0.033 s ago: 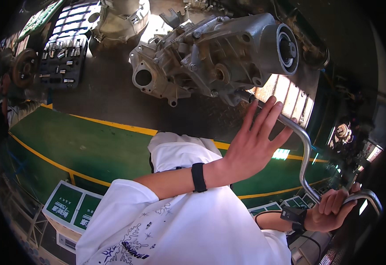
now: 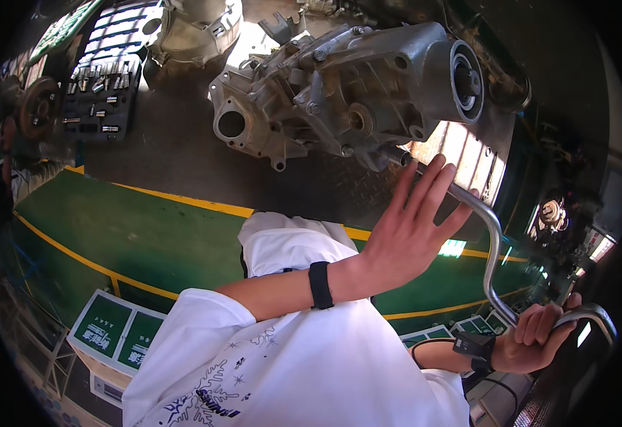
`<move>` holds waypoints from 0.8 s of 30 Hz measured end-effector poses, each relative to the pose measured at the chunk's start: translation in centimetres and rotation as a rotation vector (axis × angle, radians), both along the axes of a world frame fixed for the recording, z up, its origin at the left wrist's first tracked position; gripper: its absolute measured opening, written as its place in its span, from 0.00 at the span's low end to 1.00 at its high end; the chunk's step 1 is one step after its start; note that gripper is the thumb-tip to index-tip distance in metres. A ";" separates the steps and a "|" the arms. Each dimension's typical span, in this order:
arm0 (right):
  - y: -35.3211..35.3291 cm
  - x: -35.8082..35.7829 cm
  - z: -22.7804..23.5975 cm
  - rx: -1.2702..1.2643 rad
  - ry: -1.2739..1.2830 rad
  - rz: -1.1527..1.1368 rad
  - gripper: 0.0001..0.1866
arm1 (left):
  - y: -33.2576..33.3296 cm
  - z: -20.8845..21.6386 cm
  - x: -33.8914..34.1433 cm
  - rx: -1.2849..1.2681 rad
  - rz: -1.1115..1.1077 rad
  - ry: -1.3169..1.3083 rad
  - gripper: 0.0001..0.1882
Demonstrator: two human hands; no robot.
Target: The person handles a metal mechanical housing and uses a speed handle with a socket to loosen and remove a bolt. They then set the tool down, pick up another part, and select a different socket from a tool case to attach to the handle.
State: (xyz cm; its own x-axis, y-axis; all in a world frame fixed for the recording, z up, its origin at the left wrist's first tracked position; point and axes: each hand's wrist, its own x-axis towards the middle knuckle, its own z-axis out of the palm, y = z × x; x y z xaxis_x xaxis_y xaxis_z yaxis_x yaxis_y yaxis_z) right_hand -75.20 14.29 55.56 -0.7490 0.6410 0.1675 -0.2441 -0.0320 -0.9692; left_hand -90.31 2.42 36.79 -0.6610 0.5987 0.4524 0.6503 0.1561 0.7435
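Observation:
A metal speed brace (image 2: pixel 494 245), a cranked bar handle, runs from the lower right up to the underside of a grey cast gearbox (image 2: pixel 368 85). My right hand (image 2: pixel 528 341) is closed round its bent grip end. Near the other end, my left hand (image 2: pixel 407 245) has its fingers stretched out and spread, laid against the bar. The dark socket end (image 2: pixel 399 155) of the brace meets the casing's lower edge; what it sits on is hidden. At the gearbox's right end a round opening shows a splined shaft (image 2: pixel 467 82).
The gearbox lies on a dark metal workbench (image 2: pixel 175 160). A socket set in a black case (image 2: pixel 101 107) and a bell-shaped housing (image 2: pixel 193 43) are at the far left. Green floor (image 2: pixel 147 235) with yellow lines lies below. White-and-green boxes (image 2: pixel 104 331) stand at the lower left.
The right end of the gearbox sits very slightly farther right. My hands and the speed brace look unchanged.

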 end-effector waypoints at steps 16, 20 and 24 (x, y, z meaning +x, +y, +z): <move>5.4 -6.6 2.0 0.252 0.079 -0.688 0.26 | 3.5 7.8 0.6 0.484 -0.201 0.088 0.11; 4.6 -5.2 1.4 -0.512 0.156 0.548 0.23 | 3.8 8.0 1.3 0.682 -0.210 -0.033 0.11; 1.1 -5.9 -0.1 0.782 -0.519 -0.251 0.25 | 3.9 7.6 1.1 0.766 -0.263 -0.060 0.14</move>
State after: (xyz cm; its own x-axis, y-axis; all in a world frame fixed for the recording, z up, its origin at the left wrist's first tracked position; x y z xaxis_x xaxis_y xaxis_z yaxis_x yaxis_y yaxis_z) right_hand -81.08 15.40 55.41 -0.7066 0.6402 0.3014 0.3077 0.6615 -0.6839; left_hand -89.24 6.30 44.40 -0.5780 0.2766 0.7677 0.5500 -0.5629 0.6169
